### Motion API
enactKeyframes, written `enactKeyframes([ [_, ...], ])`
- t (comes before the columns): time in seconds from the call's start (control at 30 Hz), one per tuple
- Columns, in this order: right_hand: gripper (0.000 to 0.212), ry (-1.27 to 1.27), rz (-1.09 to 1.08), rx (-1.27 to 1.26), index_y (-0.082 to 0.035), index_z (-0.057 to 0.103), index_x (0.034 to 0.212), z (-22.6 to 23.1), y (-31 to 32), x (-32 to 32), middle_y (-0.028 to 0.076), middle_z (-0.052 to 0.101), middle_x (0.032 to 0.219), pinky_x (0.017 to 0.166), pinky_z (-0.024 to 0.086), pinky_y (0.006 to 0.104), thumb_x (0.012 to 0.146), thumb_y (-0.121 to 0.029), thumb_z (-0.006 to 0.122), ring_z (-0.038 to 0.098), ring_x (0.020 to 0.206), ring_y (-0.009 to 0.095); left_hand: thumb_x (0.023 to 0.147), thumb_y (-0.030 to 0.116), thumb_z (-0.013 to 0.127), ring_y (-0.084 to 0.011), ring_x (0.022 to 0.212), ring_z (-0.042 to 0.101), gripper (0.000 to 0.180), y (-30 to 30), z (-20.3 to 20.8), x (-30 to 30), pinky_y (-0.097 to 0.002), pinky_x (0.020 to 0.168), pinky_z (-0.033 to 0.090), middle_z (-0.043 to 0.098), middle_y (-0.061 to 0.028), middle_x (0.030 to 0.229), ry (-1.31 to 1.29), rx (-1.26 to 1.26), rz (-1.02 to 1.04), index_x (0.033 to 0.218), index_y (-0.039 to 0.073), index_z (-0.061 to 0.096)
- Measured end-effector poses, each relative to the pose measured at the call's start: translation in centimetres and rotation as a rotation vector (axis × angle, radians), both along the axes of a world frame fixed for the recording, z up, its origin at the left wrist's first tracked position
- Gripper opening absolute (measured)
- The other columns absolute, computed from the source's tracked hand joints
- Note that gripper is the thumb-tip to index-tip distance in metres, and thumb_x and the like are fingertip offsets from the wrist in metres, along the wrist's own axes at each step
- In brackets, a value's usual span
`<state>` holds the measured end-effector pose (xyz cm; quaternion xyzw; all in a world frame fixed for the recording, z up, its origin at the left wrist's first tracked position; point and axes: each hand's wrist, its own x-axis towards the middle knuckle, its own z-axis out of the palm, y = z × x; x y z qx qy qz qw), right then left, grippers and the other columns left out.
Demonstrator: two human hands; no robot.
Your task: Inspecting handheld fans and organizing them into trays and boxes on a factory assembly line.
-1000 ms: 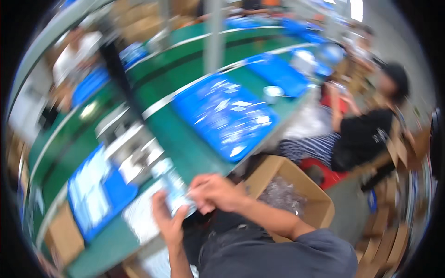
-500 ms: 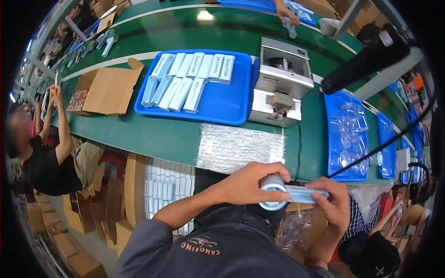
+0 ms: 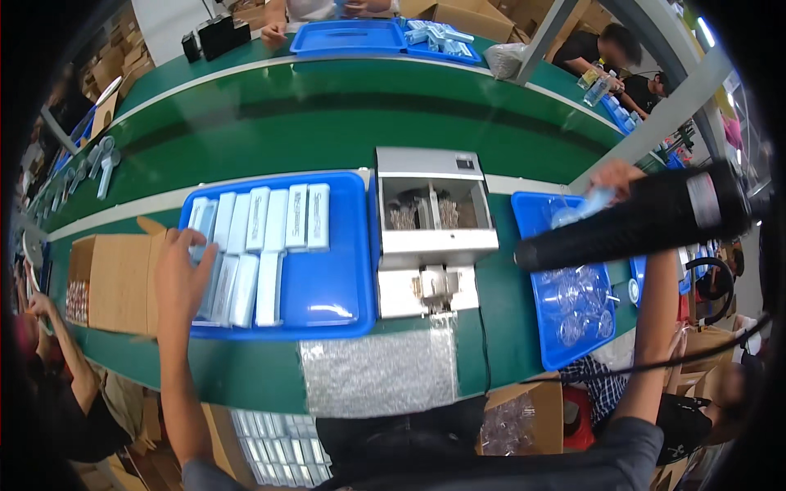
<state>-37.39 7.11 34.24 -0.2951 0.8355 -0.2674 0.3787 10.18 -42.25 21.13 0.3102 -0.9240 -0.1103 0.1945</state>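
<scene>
Jutting leftward from the right hand (image 3: 620, 177) is a light-blue item (image 3: 596, 201).

Laid in two rows on a blue tray (image 3: 323, 286): slim light-blue packs (image 3: 277, 219). Held at right, blurred: a light-blue item (image 3: 595, 202).

At far left, a black device (image 3: 225, 37) is set on the worktop (image 3: 172, 76); at far right, bottles (image 3: 598, 91) are seen; at near right, a red stool (image 3: 578, 416) is partly hidden.
</scene>
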Motion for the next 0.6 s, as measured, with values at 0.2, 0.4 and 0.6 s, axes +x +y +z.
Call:
enactKeyframes([
  [0.2,0.041,-0.003,-0.423,-0.407,-0.007,0.055,0.132,-11.5,-16.9,-14.1,0.009,0.068,0.101,0.061,0.051,0.0266,0.101,-0.034,0.057,0.062,0.075,0.015,0.086,0.011,0.068,-0.0321,0.087,0.060,0.013,-1.8,-0.3,-1.0,-0.0398,0.077,0.049,0.058,-0.0137,0.096,-0.010,0.107,0.037,0.092,0.000,0.063],
  [0.4,0.037,-0.181,-0.703,-0.571,-0.007,0.055,0.118,-17.7,-24.1,-16.9,0.014,0.063,0.100,0.065,0.056,0.0355,0.099,-0.038,0.058,0.065,0.082,0.025,0.097,0.012,0.057,-0.0302,0.085,0.059,0.014,-1.7,0.7,-0.6,-0.0375,0.076,0.048,0.057,-0.0140,0.097,0.130,0.027,0.004,0.102,-0.001,0.059],
  [0.6,0.034,0.356,-0.180,-0.223,-0.005,0.066,0.100,-7.7,-13.6,-8.7,0.008,0.069,0.085,0.063,0.054,0.0313,0.100,-0.037,0.056,0.066,0.074,0.016,0.105,0.017,0.051,-0.0136,0.108,0.056,0.035,1.1,3.9,3.1,-0.0262,0.083,0.047,0.058,-0.0074,0.127,0.460,0.418,-0.120,0.137,0.004,0.049],
])
